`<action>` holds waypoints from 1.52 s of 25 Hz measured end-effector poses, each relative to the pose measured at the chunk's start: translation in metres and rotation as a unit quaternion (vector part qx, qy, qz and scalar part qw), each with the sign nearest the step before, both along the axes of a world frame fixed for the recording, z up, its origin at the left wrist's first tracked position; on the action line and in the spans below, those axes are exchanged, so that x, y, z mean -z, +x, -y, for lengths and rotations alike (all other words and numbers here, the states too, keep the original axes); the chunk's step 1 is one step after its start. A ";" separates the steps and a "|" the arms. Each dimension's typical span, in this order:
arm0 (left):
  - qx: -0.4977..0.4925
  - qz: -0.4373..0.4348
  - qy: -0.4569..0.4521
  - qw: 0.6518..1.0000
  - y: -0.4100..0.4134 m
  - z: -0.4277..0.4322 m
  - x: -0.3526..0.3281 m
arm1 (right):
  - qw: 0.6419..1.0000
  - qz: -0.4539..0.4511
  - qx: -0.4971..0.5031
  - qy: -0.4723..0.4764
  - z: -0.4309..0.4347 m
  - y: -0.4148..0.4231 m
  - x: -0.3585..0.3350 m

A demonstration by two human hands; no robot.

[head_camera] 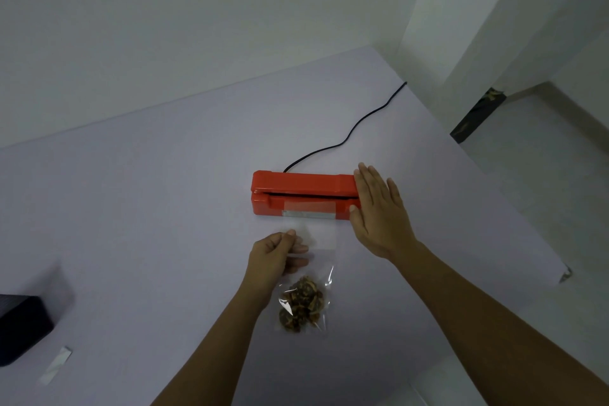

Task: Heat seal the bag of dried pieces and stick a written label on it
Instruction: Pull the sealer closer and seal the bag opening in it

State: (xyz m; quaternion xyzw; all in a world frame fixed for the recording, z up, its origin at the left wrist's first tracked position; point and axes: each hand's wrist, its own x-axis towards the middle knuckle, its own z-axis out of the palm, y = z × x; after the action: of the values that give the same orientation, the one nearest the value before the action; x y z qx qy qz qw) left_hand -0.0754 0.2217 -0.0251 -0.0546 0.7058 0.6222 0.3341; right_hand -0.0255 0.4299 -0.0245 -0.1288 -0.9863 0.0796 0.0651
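On my feed, far left there's a black box-shaped thing [19, 323] at the edge of the pale lilac tabletop [148, 208]. Can't tell what it is. Just beside it a small white paper strip [56, 366] lies flat.

Moving to the middle, the left hand [276, 254] has its thumb and fingertips pinching the left edge of the clear plastic bag [316, 241]. The bag's flat on the table, with the brown dried pieces [301, 306] bunched at the near end. Its far end runs up over the front of the red plastic heat sealer [296, 189] as far as the slot, but I can't tell if the edge is actually inside. The sealer's lid is nearly down, only a thin dark gap showing. A black power cord [349, 135] snakes off from the back of it toward the far right corner.

Then the right hand [375, 211], palm down, fingers straight and slightly spread, rests on the right end of the sealer, nothing gripped.
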 end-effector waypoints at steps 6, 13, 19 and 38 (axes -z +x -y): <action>0.001 0.013 0.004 1.000 -0.002 -0.002 0.002 | 1.000 -0.016 0.008 -0.015 -0.001 -0.002 0.007; 0.014 0.013 -0.001 1.000 -0.003 -0.001 0.003 | 1.000 -0.021 0.001 -0.016 -0.001 -0.001 0.006; 0.003 0.015 -0.001 1.000 -0.002 -0.003 0.003 | 1.000 -0.022 0.003 -0.015 -0.002 -0.002 0.007; -0.004 0.021 0.003 1.000 -0.004 -0.001 0.003 | 0.998 -0.012 -0.044 0.052 -0.015 -0.004 -0.005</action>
State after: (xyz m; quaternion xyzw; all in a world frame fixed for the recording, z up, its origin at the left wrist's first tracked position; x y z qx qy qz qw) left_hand -0.0791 0.2225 -0.0281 -0.0694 0.6966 0.6246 0.3462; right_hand -0.0297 0.4445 -0.0197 -0.0807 -0.9930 0.0322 0.0801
